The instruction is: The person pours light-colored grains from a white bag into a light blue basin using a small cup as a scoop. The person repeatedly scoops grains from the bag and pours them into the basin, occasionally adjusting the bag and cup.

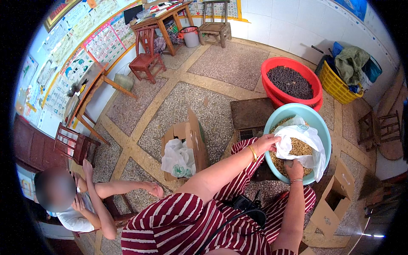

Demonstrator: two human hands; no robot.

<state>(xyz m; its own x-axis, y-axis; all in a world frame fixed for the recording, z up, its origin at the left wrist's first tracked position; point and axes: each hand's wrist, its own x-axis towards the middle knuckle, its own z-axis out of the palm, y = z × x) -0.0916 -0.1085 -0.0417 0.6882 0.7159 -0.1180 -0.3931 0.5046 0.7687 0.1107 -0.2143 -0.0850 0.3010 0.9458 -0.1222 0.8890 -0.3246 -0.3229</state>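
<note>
A light blue plastic basin stands in front of me, with many small yellowish-brown pieces in it, too small to name. A white plastic bag with green print lies in the basin, its mouth spread around some of the pieces. My left hand, with a gold bracelet at the wrist, pinches the bag's rim. My right hand is at the near side of the bag's mouth; its fingertips are partly hidden, so its hold cannot be made out.
Beyond the basin, stacked red basins hold dark round pieces. A dark wooden stool stands left of it, an open cardboard box to the right, another box with white bags further left. A person sits at the left. A yellow basket stands by the wall.
</note>
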